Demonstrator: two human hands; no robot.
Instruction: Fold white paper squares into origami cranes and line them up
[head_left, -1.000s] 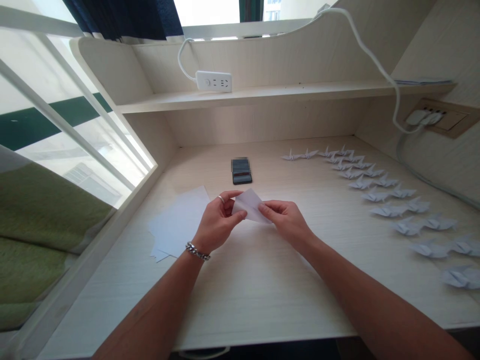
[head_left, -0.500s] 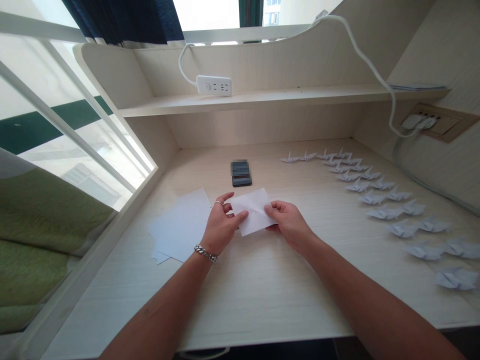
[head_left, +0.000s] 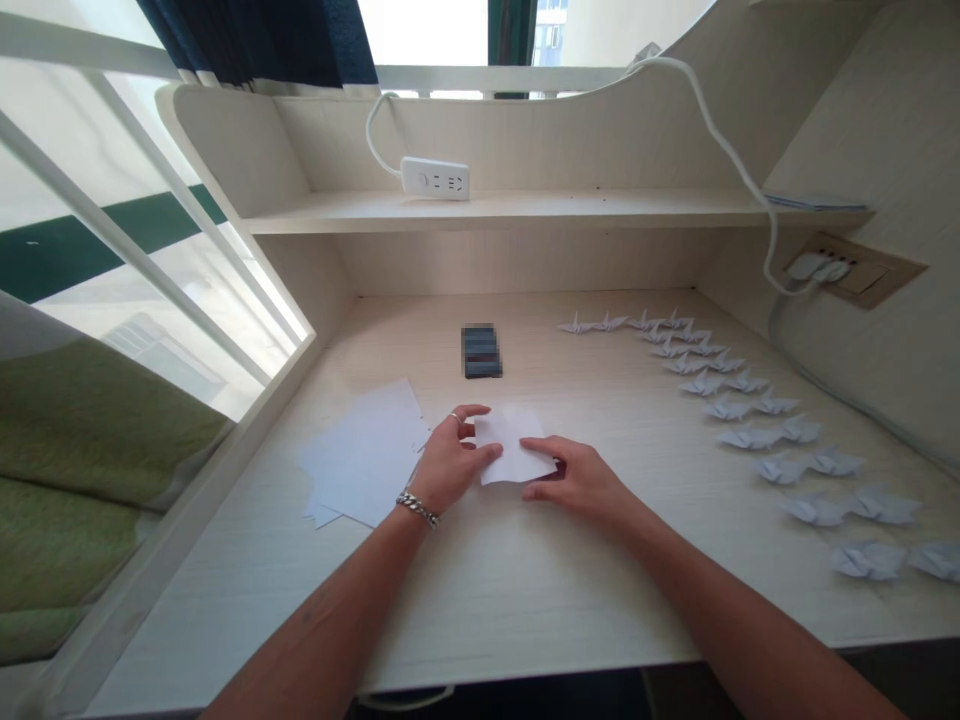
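A small white sheet of paper point(head_left: 514, 445) is between my two hands, low over the desk. My left hand point(head_left: 454, 460), with a ring and a chain bracelet, grips its left edge, thumb on top and fingers behind. My right hand point(head_left: 574, 475) has the right side, index finger lying on the paper's face and thumb lower, near the bottom edge. The paper's lower edge curves slightly. Left of my left hand lies a loose stack of white paper sheets point(head_left: 364, 450). Beyond the paper lies a dark phone-like object point(head_left: 481, 352), its surface blurred out.
Folded paper cranes point(head_left: 750, 438) stand in rows along the right side of the desk point(head_left: 480, 600). A white power strip point(head_left: 435, 179) sits on the shelf point(head_left: 525, 212) above. A white cable point(head_left: 720, 130) hangs down to the wall socket point(head_left: 855, 270). Bed rails are at the left.
The paper has turned a little and moved slightly lower. My right thumb has shifted from the paper's top to near its bottom edge, and the index finger now rests on top. The view has shifted slightly.
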